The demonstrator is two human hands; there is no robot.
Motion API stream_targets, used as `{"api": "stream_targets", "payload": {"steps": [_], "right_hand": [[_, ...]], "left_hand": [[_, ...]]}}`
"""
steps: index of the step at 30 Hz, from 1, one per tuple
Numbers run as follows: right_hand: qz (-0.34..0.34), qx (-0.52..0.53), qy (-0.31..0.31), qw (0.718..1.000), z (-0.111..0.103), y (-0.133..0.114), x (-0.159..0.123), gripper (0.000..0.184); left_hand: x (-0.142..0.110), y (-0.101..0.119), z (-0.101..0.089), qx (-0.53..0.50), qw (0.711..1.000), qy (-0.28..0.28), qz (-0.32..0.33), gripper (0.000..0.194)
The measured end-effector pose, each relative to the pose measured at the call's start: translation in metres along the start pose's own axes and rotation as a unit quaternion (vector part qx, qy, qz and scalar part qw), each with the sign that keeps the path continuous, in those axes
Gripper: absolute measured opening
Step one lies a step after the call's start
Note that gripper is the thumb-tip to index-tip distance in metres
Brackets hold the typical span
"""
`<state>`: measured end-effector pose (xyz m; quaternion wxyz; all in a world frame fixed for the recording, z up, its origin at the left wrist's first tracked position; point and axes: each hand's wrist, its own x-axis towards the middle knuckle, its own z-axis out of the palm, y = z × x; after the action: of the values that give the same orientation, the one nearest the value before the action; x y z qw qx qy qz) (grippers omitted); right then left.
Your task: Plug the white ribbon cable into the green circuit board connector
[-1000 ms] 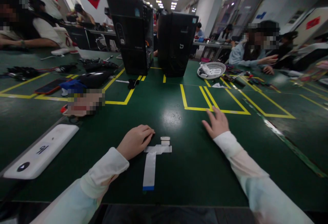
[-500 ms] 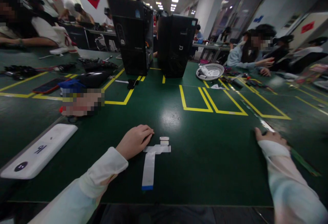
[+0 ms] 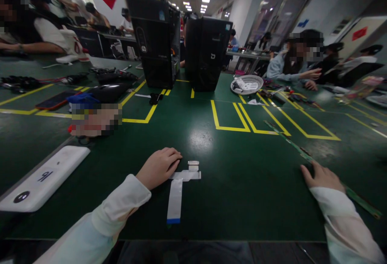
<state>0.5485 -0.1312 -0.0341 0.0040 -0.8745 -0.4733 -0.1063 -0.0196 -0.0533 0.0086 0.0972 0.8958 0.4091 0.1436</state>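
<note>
My left hand (image 3: 160,166) rests on the table, palm down, fingers outstretched and close together. Its thumb side meets the left end of a white flat ribbon cable (image 3: 175,199), which lies in a bent shape with a blue-tipped tail and a small connector at the top. Over a long, narrow green circuit board strip (image 3: 294,146) lies my right hand (image 3: 322,176), thumb apart from the fingers. The hand covers the strip's middle, while both strip ends show beyond it. Contact under the right fingers is hidden.
Two black computer towers (image 3: 154,50) stand at the back, near a white basket (image 3: 247,84). A white device (image 3: 45,179) marked 16 lies at left. Yellow tape (image 3: 232,128) outlines areas on the green table. Cables (image 3: 113,76) lie at back left. Other people sit around.
The circuit board strip has turned, its far end swinging left. My right hand has shifted slightly toward me with it. My left hand and the ribbon cable stay in place.
</note>
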Motion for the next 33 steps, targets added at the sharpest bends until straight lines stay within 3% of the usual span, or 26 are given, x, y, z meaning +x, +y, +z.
{"api": "stream_targets", "payload": {"steps": [3,7,11,19,23,28,33], "right_hand": [[0.049,0.030,0.023,0.998,-0.004,0.000,-0.028,0.087],[0.229,0.065,0.076,0.968,-0.014,-0.003,-0.062,0.090],[0.294,0.086,0.010,0.952,-0.017,0.002,-0.070,0.092],[0.235,0.069,-0.046,0.968,-0.018,0.030,-0.044,0.091],[0.188,0.069,-0.071,0.977,-0.008,0.064,-0.016,0.090],[0.099,0.115,-0.050,0.987,0.014,0.104,0.021,0.072],[0.035,0.139,-0.053,0.988,0.015,0.102,0.035,0.064]], "left_hand": [[-0.001,0.000,0.001,0.002,1.000,-0.001,0.000,0.030],[-0.002,0.001,0.002,0.010,1.000,-0.003,-0.001,0.031],[-0.001,0.002,0.002,0.023,1.000,-0.008,0.000,0.031],[-0.001,0.002,0.002,0.023,1.000,-0.015,0.001,0.032],[-0.001,0.003,0.002,0.022,1.000,-0.014,-0.003,0.032],[-0.002,0.002,0.003,0.018,1.000,-0.012,-0.002,0.033],[-0.001,0.004,0.004,0.015,1.000,0.000,-0.006,0.033]]}}
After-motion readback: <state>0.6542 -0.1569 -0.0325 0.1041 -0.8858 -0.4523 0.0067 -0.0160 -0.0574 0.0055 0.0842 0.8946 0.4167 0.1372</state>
